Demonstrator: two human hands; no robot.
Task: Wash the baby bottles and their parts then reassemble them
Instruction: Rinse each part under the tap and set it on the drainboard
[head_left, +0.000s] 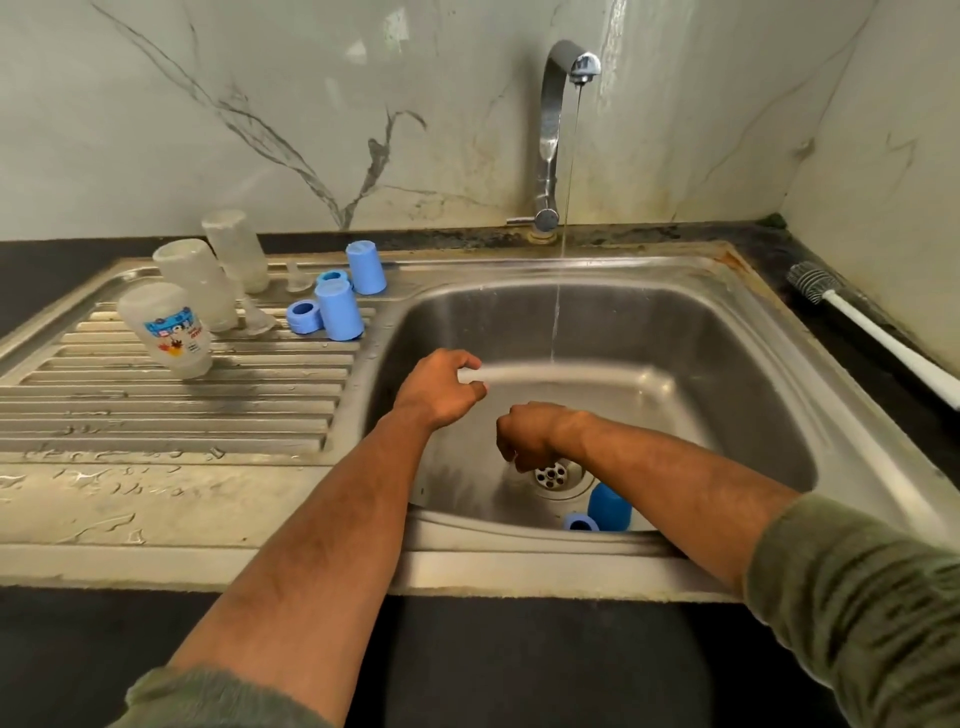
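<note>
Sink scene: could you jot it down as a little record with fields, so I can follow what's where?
tap: running, thin stream into the sink
left hand: fingers curled, over the basin; contents unclear
right hand: fingers curled, above the drain
in basin: blue cap, blue ring
drainboard: three clear bottles upside down, blue caps and rings
counter, right: bottle brush

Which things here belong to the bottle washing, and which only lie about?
Job: three upturned translucent plastic bottles, clear silicone teats, blue plastic caps and rings on the drainer; blue cap and ring in the steel sink; white-handled bottle brush; running tap.
Lying about: nothing seen.
</note>
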